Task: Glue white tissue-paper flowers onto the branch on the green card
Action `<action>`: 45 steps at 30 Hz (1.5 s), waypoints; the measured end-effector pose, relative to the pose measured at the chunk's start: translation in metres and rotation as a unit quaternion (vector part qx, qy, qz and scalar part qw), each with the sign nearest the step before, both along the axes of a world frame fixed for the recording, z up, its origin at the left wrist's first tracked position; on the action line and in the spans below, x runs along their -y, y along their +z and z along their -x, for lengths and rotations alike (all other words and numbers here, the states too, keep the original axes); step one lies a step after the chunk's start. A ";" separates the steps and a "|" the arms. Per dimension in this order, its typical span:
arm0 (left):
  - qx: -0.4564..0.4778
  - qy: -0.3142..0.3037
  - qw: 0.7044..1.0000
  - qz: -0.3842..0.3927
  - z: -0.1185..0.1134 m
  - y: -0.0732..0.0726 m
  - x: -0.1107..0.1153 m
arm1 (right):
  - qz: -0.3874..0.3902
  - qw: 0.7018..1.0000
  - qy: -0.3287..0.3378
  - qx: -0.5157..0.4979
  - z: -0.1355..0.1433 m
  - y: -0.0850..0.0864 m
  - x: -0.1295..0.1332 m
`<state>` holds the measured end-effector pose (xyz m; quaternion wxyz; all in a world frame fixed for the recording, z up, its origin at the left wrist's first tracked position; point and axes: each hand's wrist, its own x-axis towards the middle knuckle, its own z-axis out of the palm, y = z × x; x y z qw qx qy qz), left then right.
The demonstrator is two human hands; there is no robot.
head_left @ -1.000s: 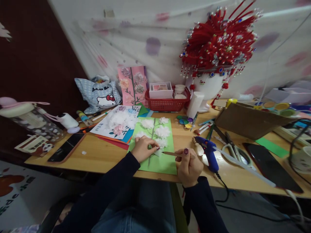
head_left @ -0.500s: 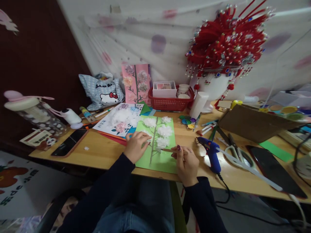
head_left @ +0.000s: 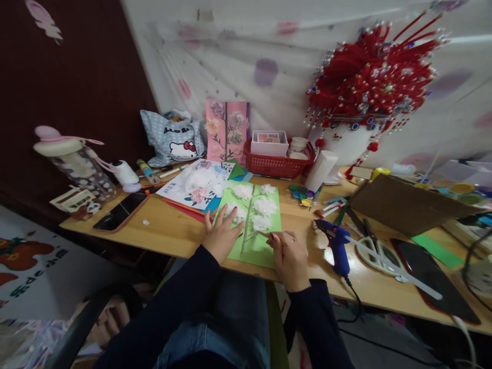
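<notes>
A light green sheet of paper (head_left: pixel 251 253) lies at the table's front edge. It carries several fluffy white flowers (head_left: pixel 265 206) along a grey-green painted stem (head_left: pixel 248 220) with small branches. My left hand (head_left: pixel 223 236) rests on the sheet's left side, fingers spread, partly covering a white flower. In my right hand (head_left: pixel 291 259) is a slim brown paintbrush (head_left: pixel 263 234), pinched between thumb and fingers. Its tip points left, at a small branch below the lower right flower; whether it touches the paper I cannot tell.
Right of the sheet lie a blue glue gun (head_left: pixel 336 246), scissors (head_left: pixel 374 248) and a dark tablet (head_left: pixel 434 279). Paint pots (head_left: pixel 301 193) and a red basket (head_left: pixel 277 165) are behind. On the left are white paper with flowers (head_left: pixel 175 192), a phone (head_left: pixel 121 211) and a bottle (head_left: pixel 80 164).
My left hand has lowered and spread its fingers over the sheet. My right hand keeps the paintbrush, its tip still near the lower branch. The view has turned slightly left.
</notes>
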<state>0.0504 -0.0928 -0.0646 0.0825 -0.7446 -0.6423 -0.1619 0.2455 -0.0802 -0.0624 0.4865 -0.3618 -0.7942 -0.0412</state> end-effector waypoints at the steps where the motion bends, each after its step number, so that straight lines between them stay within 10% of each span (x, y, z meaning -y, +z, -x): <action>1: -0.002 -0.001 1.000 -0.003 0.000 0.000 0.000 | -0.004 1.000 -0.001 0.005 0.001 0.000 0.001; 13: -0.008 -0.021 1.000 -0.013 0.003 0.000 0.000 | 0.008 0.999 -0.050 0.006 0.010 -0.005 0.003; 25: 0.042 -0.033 0.998 -0.029 0.004 -0.009 -0.002 | 0.183 0.933 -0.155 -0.270 0.007 -0.002 0.010; 36: 0.176 0.244 0.954 -0.015 0.176 0.043 -0.049 | 0.201 0.882 -0.068 -0.420 0.004 0.003 0.010; 45: 0.225 0.243 0.944 -0.003 0.201 0.040 -0.060 | 0.205 0.881 -0.077 -0.419 0.004 0.002 0.008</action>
